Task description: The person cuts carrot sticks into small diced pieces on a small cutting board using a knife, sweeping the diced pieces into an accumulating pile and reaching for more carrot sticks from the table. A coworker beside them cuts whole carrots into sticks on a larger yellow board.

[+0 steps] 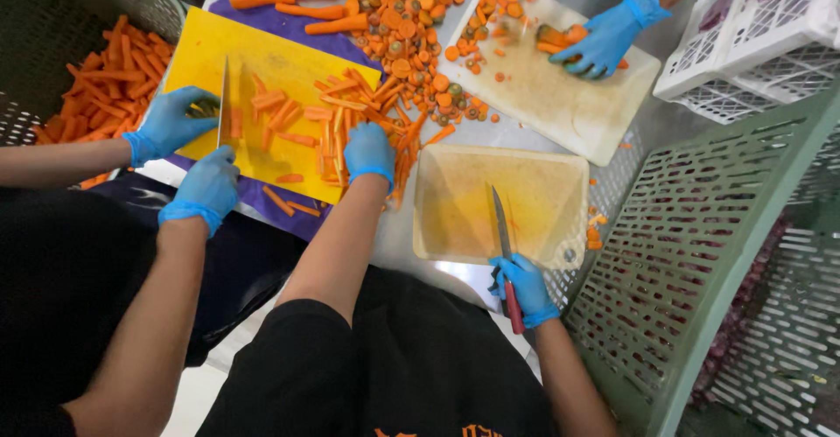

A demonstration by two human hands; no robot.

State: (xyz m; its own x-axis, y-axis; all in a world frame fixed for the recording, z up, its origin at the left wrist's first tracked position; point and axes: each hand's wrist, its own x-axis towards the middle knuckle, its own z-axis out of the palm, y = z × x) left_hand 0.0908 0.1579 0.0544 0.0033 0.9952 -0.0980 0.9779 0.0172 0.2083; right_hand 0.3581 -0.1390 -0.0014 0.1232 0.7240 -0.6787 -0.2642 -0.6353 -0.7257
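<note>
Right hand [526, 288] clamped on knife [501, 223]; left hand [369, 152] spread atop carrot sticks [337, 126].

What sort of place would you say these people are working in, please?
Most likely a commercial kitchen's prep area: several gloved workers cut carrots on cutting boards over a steel table, a heap of carrot pieces lies between them, and large plastic crates stand around.

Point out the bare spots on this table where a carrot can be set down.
Bare: the translucent cutting board beside the knife, and the near half of the white board. Crowded: the yellow board with sticks, and the carrot pile between boards.
</note>
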